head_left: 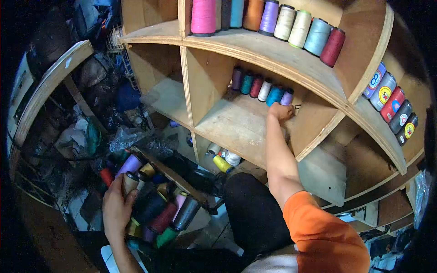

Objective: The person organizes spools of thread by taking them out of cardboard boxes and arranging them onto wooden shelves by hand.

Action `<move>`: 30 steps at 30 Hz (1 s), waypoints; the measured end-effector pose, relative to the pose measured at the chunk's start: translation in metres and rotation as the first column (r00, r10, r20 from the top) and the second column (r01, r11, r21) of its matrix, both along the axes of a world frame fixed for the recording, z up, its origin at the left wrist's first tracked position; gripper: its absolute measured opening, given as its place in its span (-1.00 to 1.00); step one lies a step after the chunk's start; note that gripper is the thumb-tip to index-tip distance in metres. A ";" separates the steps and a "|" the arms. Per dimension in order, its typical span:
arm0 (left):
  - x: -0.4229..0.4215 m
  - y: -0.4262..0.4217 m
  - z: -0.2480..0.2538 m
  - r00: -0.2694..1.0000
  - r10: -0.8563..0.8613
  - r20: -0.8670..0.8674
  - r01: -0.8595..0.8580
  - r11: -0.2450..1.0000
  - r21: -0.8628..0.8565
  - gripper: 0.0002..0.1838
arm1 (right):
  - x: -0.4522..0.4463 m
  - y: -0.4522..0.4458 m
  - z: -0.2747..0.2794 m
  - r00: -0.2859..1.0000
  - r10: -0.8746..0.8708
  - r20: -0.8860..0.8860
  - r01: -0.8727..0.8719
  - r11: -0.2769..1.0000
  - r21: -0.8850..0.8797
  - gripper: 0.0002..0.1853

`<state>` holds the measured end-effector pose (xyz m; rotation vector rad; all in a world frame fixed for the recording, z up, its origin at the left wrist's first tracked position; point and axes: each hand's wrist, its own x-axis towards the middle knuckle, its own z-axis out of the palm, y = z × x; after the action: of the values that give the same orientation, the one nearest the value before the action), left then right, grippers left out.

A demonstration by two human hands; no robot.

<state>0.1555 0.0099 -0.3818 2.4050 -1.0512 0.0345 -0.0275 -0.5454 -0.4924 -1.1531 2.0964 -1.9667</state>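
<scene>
My left hand (117,207) is wrapped around a beige thread spool (130,183) with a dark end, above a pile of loose spools. In that pile are a lavender spool (129,165), a dark red spool (163,218), a grey spool (186,213) and a green spool (165,237). My right arm reaches into the middle compartment. There my right hand (282,112) has its fingers closed at the base of a small lavender spool (287,96), the right end of a row. Beside it stand a blue spool (274,96) and a white spool (264,92).
The wooden shelf (268,59) has several compartments. Its upper level holds a pink spool (203,17) and several others; labelled spools (383,95) stand at the right. A yellow spool (222,164) lies below the shelf. Cluttered bags and plastic (127,138) fill the left side.
</scene>
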 end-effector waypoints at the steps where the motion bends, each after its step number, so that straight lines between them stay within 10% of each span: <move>1: -0.001 -0.001 0.000 1.000 -0.010 0.025 0.010 1.000 0.002 -0.45 | 0.001 -0.004 -0.002 0.999 -0.003 0.045 0.001 0.999 0.039 -0.59; 5: -0.005 -0.010 0.000 1.000 -0.025 0.015 0.027 0.993 -0.119 -0.48 | 0.006 0.013 0.003 0.989 -0.105 0.105 0.106 0.994 -0.011 -0.48; 8: -0.009 -0.029 0.010 0.975 -0.182 -0.126 0.118 0.910 -0.398 -0.52 | 0.020 0.090 0.042 0.903 0.385 0.190 -0.394 0.919 0.012 -0.45; 10: -0.011 -0.049 0.016 0.859 -0.382 -0.341 0.086 0.764 -0.639 -0.53 | 0.033 0.155 0.041 0.556 0.830 0.043 -0.823 0.557 -0.108 -0.57; 11: -0.017 -0.064 0.023 0.835 -0.436 -0.336 0.089 0.709 -0.699 -0.52 | 0.031 0.183 0.042 0.104 0.994 0.020 -0.991 0.105 -0.081 -0.56; 13: -0.024 -0.090 0.030 0.652 -0.617 -0.441 0.033 0.604 -0.796 -0.51 | 0.022 0.256 0.081 -0.482 0.841 0.246 -0.868 -0.497 -0.003 -0.54; 15: -0.036 -0.119 0.029 0.492 -0.755 -0.434 -0.057 0.469 -0.881 -0.51 | 0.019 0.290 0.097 -0.638 0.667 0.385 -0.768 -0.591 -0.248 -0.53; 17: -0.049 -0.135 0.030 0.363 -0.846 -0.390 -0.119 0.373 -0.920 -0.50 | 0.012 0.294 0.102 -0.640 0.563 0.524 -0.768 -0.506 -0.394 -0.57; 22: -0.058 -0.130 0.034 0.678 -0.629 -0.380 0.268 0.693 -0.669 -0.50 | -0.025 0.277 0.115 -0.360 0.886 0.291 -0.926 -0.302 -0.227 -0.58; 23: -0.061 -0.131 0.036 0.871 -0.489 -0.052 0.412 0.783 -0.465 -0.50 | -0.032 0.275 0.119 -0.288 0.942 0.176 -0.956 -0.273 -0.105 -0.56; 25: -0.072 -0.139 0.037 0.812 -0.505 0.292 0.578 0.763 -0.288 -0.48 | -0.034 0.276 0.118 -0.236 0.972 0.008 -0.970 -0.234 -0.070 -0.48; 30: -0.081 -0.197 0.022 0.838 -0.520 0.166 0.545 0.779 -0.310 -0.56 | -0.031 0.291 0.123 0.245 0.937 -0.248 -0.925 0.150 -0.349 -0.36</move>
<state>0.0740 -0.1869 -0.3601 1.7319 -1.5845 0.0996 -0.0581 -0.2545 -0.3696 -1.8110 0.3785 -1.6203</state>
